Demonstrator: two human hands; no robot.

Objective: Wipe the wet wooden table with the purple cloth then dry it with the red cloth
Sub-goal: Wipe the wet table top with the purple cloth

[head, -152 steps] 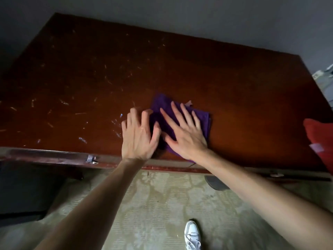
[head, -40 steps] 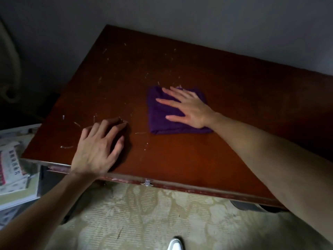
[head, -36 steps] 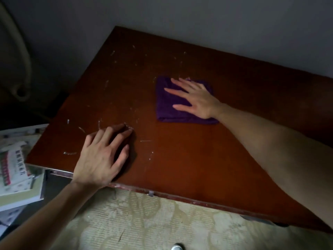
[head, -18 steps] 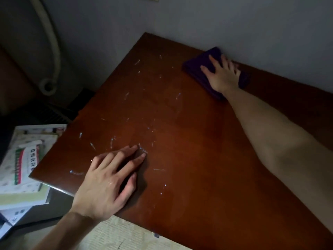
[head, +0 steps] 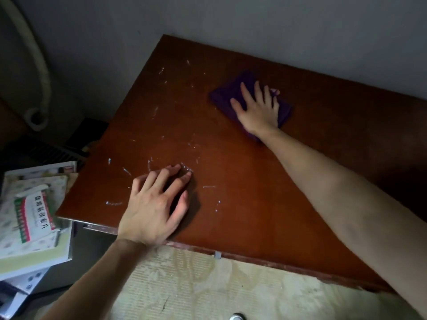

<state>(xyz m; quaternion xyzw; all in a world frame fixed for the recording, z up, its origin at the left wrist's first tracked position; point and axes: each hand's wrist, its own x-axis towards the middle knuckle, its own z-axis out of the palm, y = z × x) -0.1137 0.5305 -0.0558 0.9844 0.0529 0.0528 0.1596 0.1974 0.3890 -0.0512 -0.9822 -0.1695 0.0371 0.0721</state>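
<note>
The folded purple cloth (head: 227, 94) lies on the dark wooden table (head: 254, 181), towards its far side. My right hand (head: 257, 109) presses flat on the cloth with straight, spread fingers. Near the front left corner my left hand (head: 157, 204) rests palm down on the bare wood, fingers spread. Shiny water streaks (head: 161, 116) dot the left part of the tabletop, between and around my hands. The red cloth is out of view.
The table's far edge meets a grey wall (head: 254, 26). A stack of books and boxes (head: 32, 218) sits low to the left of the table. A pale hose (head: 39, 65) hangs by the left wall. Patterned fabric (head: 208, 289) lies below the front edge.
My right hand pushed the purple cloth away to the far edge by the wall, then drew it back a little towards me. My left hand stayed planted near the front left corner.
</note>
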